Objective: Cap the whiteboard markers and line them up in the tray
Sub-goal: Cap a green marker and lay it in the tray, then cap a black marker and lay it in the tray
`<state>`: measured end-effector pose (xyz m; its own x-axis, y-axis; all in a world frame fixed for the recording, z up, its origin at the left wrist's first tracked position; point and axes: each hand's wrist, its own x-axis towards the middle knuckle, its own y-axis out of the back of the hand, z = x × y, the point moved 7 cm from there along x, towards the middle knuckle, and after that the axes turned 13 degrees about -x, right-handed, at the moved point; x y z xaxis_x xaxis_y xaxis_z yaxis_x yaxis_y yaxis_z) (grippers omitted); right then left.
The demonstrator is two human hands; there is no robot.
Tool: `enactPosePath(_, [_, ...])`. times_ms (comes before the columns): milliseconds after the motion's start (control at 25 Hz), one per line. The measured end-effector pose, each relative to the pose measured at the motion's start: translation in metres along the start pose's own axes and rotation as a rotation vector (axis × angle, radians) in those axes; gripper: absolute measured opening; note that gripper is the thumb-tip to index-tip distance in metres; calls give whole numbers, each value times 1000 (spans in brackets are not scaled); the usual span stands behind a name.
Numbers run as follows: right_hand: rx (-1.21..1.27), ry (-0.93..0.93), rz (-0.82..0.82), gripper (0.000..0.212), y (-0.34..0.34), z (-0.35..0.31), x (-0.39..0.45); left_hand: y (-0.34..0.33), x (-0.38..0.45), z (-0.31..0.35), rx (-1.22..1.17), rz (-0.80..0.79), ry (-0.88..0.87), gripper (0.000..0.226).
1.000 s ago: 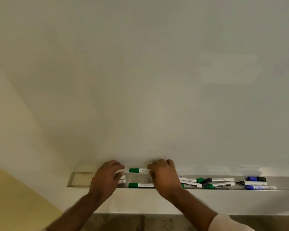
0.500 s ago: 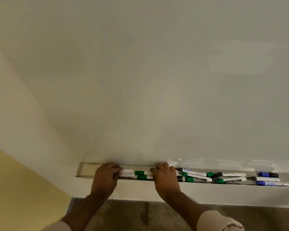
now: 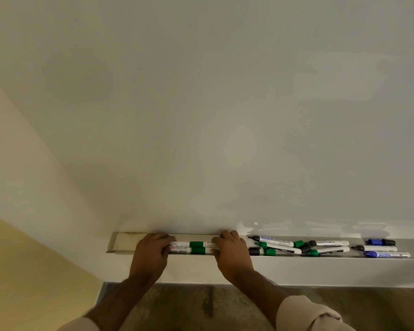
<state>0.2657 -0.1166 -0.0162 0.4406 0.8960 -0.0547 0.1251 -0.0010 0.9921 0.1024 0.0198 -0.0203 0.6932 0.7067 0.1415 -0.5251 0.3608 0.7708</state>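
Observation:
Two green-capped markers (image 3: 197, 247) lie side by side in the long metal tray (image 3: 122, 242) under the whiteboard. My left hand (image 3: 151, 253) rests on their left ends and my right hand (image 3: 230, 253) on their right ends, fingers curled over the barrels. To the right lies a loose heap of green and black markers (image 3: 287, 247), some without caps. Further right are a blue cap joined to a black cap (image 3: 380, 241), an uncapped white marker (image 3: 374, 247) and a blue-capped marker (image 3: 387, 254).
The whiteboard (image 3: 225, 115) fills the upper view. The tray's left end shows bare metal. A yellow wall (image 3: 22, 271) is at lower left, and a grey stone floor (image 3: 201, 306) lies below the tray.
The two green markers have come down from a spread, lifted position and now lie tight together in the tray. The camera has shifted, so the tray sits further right in view.

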Motion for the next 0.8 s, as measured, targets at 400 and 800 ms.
enactPosePath(400, [97, -28, 114, 31, 12, 28, -16, -3, -1, 9, 35, 65, 34, 22])
enactPosePath(800, [8, -185, 166, 18, 40, 162, -57, -69, 5, 127, -25, -57, -229, 14])
